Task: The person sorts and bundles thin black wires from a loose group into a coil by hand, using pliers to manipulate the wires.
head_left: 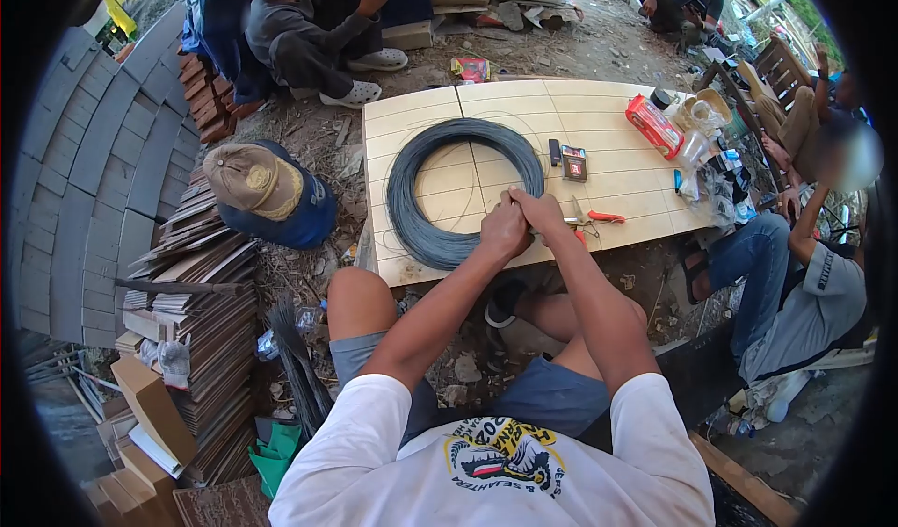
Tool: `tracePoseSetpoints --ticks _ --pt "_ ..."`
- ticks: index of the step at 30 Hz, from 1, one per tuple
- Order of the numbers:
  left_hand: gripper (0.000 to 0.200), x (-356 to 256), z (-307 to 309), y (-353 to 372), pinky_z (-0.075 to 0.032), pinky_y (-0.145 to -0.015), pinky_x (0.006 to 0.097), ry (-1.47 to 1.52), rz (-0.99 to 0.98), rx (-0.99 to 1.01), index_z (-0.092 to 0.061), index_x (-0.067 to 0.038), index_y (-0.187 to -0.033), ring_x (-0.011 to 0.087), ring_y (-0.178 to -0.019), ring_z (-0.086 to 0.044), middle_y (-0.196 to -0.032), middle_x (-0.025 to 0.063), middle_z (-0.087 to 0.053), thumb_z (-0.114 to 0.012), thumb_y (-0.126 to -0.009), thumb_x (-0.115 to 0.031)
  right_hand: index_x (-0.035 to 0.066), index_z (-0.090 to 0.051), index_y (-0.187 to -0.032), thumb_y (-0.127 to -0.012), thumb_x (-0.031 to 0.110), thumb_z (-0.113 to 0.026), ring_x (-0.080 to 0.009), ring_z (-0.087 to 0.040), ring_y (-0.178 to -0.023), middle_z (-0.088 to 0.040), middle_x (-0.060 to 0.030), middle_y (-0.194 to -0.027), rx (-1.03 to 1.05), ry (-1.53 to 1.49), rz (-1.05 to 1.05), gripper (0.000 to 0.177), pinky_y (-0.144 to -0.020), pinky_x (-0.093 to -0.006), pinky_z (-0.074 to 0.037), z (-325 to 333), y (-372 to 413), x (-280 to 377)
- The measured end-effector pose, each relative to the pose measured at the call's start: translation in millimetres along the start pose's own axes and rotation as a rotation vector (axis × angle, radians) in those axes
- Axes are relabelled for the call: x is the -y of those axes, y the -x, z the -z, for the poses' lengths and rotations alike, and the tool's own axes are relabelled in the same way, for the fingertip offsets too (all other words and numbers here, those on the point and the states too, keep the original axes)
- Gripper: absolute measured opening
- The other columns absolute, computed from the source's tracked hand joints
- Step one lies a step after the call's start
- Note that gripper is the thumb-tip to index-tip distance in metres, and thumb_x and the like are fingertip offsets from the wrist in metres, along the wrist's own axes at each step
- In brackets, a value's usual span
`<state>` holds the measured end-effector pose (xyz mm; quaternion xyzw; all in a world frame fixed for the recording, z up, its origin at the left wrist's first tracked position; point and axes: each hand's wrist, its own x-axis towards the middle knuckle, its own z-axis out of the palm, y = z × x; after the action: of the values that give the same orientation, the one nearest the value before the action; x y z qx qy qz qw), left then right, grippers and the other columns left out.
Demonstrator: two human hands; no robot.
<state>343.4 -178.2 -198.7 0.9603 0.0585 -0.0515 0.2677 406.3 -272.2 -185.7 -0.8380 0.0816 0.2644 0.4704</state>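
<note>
A large coil of thin dark wire (409,202) lies on the pale wooden tabletop (617,115), with a few loose strands looping beyond its ring. At the coil's lower right edge, my left hand (505,228) is closed on the wire. Just beside and touching it, my right hand (540,212) is closed there too; the backs of both hands hide the exact grip. Close to the right hand lies a pair of pliers (603,216) with red-orange handles, its lower handle partly hidden.
A cigarette pack (573,164) and a dark lighter (555,152) lie beyond the pliers. A red package (653,127), cups and plastic bags crowd the table's right end. Stacked tiles (215,340) and caps (271,190) stand at left. People sit around, one close at right.
</note>
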Motion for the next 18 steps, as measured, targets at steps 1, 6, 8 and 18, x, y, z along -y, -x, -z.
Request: tracePoseSetpoints --ticks 1,6,8,18 --pt "0.081 8.2 -9.6 5.9 -0.054 -0.085 0.0492 -0.052 -0.017 0.007 -0.04 0.007 -0.137 0.0375 -0.108 -0.061 -0.129 0.0244 -0.048 -0.076 -0.075 -0.03 -0.019 -0.061 -0.109 -0.078 0.058 -0.071 -0.0351 -0.067 -0.097 -0.066 -0.0309 -0.104 -0.092 0.25 0.119 0.084 -0.081 -0.0421 -0.052 -10.4 -15.2 -11.0" --pt "0.104 17.1 7.7 29.9 -0.045 -0.1 0.0491 -0.039 -0.041 0.12 -0.041 0.001 -0.141 0.0404 -0.123 -0.053 -0.139 0.0239 -0.046 -0.082 -0.063 -0.055 -0.019 -0.055 -0.117 -0.079 0.06 -0.067 -0.0417 -0.063 -0.109 -0.062 -0.0346 -0.114 -0.2 0.59 0.187 0.088 -0.091 -0.0455 -0.05 -11.6 -8.3 -18.3" --pt "0.109 24.7 30.2 41.0 -0.043 -0.102 0.0493 -0.1 -0.085 0.174 -0.041 0.002 -0.14 0.038 -0.123 -0.053 -0.139 0.0213 -0.047 -0.083 -0.06 -0.058 -0.017 -0.049 -0.127 -0.08 0.059 -0.066 -0.0416 -0.061 -0.115 -0.061 -0.0329 -0.12 -0.02 0.521 0.108 0.091 -0.097 -0.0455 -0.049 1.1 -9.5 0.4" --pt "0.084 105.5 33.4 100.2 -0.031 -0.11 0.0561 -0.717 -0.388 -0.046 -0.03 -0.002 -0.149 0.0309 -0.132 -0.043 -0.14 0.0159 -0.046 -0.07 -0.08 -0.032 -0.01 -0.036 -0.142 -0.085 0.056 -0.063 -0.0404 -0.05 -0.127 -0.041 -0.0301 -0.143 -0.415 0.519 0.244 0.091 -0.102 -0.0482 -0.045 18.6 27.2 33.8"
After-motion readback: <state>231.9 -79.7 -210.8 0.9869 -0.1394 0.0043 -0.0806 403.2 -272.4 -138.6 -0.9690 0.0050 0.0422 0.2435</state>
